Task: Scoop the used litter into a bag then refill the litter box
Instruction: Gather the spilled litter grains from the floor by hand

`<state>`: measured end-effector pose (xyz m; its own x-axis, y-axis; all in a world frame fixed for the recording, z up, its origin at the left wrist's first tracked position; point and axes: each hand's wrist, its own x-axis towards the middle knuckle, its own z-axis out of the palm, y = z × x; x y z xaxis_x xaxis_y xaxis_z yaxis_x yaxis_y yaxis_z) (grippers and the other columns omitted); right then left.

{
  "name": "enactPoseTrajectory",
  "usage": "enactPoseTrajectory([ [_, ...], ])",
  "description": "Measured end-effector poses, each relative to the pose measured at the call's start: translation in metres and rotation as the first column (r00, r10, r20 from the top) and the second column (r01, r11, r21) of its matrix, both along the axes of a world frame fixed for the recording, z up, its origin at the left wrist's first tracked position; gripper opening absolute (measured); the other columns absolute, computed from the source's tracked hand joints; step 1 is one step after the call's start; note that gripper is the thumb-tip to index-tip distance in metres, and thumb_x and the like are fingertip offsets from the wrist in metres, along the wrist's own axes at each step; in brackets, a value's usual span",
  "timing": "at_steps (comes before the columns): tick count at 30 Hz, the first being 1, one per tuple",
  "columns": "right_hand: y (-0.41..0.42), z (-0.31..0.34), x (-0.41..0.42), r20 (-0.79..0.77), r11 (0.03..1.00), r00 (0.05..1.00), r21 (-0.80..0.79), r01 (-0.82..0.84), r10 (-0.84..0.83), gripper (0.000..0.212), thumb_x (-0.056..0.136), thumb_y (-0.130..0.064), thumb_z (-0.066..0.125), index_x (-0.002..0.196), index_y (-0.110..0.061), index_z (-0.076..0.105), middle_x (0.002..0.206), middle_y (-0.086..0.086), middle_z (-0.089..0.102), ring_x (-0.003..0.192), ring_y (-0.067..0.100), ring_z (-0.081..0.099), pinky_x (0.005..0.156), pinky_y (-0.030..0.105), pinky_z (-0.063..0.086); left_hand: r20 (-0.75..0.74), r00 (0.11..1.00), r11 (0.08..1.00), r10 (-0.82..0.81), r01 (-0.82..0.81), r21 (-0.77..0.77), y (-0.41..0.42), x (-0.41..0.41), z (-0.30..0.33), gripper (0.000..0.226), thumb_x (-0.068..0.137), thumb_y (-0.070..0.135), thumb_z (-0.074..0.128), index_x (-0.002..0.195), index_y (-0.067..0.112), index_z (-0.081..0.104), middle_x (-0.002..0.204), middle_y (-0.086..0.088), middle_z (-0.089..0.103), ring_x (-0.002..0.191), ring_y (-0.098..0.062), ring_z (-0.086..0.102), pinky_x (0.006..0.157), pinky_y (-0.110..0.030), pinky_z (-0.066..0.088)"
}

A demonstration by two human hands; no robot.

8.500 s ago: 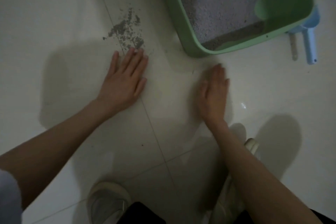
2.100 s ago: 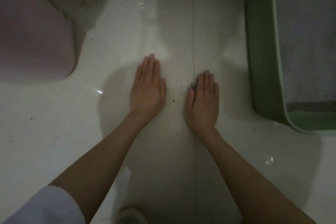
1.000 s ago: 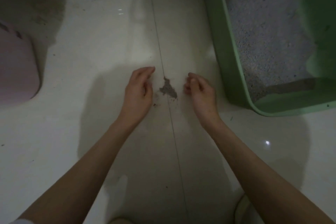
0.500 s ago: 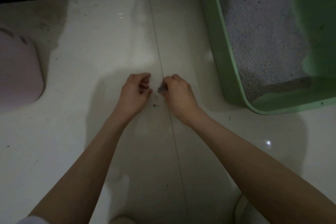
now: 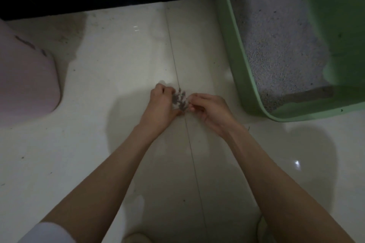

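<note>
Grey spilled litter (image 5: 180, 100) on floor tile seam, just left of green litter box (image 5: 233, 61) | left hand (image 5: 161, 104), right hand (image 5: 210, 108) curled, pinching it together | advice: cup tightly, lift slowly.

Your green litter box (image 5: 248, 85) holds pale grey litter (image 5: 276, 41); a small spilled litter pile (image 5: 180, 100) lies on the floor beside it.
</note>
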<state>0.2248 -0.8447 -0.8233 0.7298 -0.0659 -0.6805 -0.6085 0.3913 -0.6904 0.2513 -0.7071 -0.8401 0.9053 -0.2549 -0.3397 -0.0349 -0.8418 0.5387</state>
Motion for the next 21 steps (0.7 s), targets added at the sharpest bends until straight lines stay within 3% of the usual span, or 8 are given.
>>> enactPoseTrajectory([
  [2, -0.011, 0.004, -0.009, -0.036, 0.963, 0.997, 0.256, 0.081, -0.074, 0.018, 0.087, 0.007, 0.051, 0.075, -0.001, 0.061, 0.056, 0.002, 0.06, 0.049, 0.006, 0.055, 0.049, 0.011, 0.047, 0.023, 1.0, 0.997, -0.008, 0.007, 0.075, -0.014, -0.003, 0.002, 0.073, 0.066, 0.031, 0.082, 0.121, -0.001, 0.047, 0.12, -0.018, 0.04, 0.112, -0.033, 0.038, 0.093, -0.032, 0.034],
  [6, -0.025, 0.006, -0.018, -0.019, 0.898, 0.992, 0.423, 0.12, -0.123, 0.012, 0.081, 0.001, 0.052, 0.072, -0.004, 0.058, 0.063, 0.003, 0.057, 0.052, 0.008, 0.054, 0.045, 0.013, 0.042, 0.02, 0.997, 0.993, 0.078, -0.08, 0.09, -0.031, -0.004, 0.005, 0.057, 0.071, 0.02, 0.079, 0.115, -0.001, 0.049, 0.12, -0.017, 0.041, 0.111, -0.032, 0.042, 0.091, -0.036, 0.039],
  [11, -0.028, 0.004, -0.021, -0.018, 0.931, 0.999, 0.36, 0.055, -0.052, 0.027, 0.086, 0.006, 0.031, 0.073, -0.001, 0.054, 0.058, 0.003, 0.059, 0.05, 0.01, 0.054, 0.045, 0.015, 0.04, 0.032, 0.993, 0.985, 0.113, -0.116, 0.129, -0.032, -0.003, 0.005, 0.027, 0.081, 0.012, 0.065, 0.105, 0.0, 0.062, 0.11, -0.021, 0.056, 0.102, -0.037, 0.054, 0.085, -0.041, 0.043],
  [17, -0.022, 0.002, -0.026, -0.02, 0.969, 0.997, 0.234, 0.079, -0.076, 0.026, 0.086, 0.013, 0.048, 0.068, -0.007, 0.051, 0.055, 0.002, 0.047, 0.049, 0.008, 0.045, 0.046, 0.016, 0.033, -0.034, 0.995, 0.984, 0.096, -0.09, 0.151, -0.032, 0.004, 0.006, 0.024, 0.079, 0.007, 0.059, 0.1, 0.001, 0.069, 0.104, -0.023, 0.066, 0.101, -0.037, 0.059, 0.085, -0.038, 0.048],
  [21, -0.019, 0.002, -0.032, -0.057, 0.969, 0.995, 0.226, 0.097, -0.086, 0.021, 0.085, 0.012, 0.051, 0.072, -0.003, 0.057, 0.051, 0.0, 0.056, 0.048, 0.007, 0.052, 0.047, 0.014, 0.042, -0.107, 0.987, 0.986, 0.123, -0.109, 0.123, -0.03, 0.008, 0.009, 0.026, 0.076, 0.006, 0.059, 0.099, 0.004, 0.071, 0.104, -0.02, 0.067, 0.1, -0.035, 0.061, 0.086, -0.036, 0.05],
])
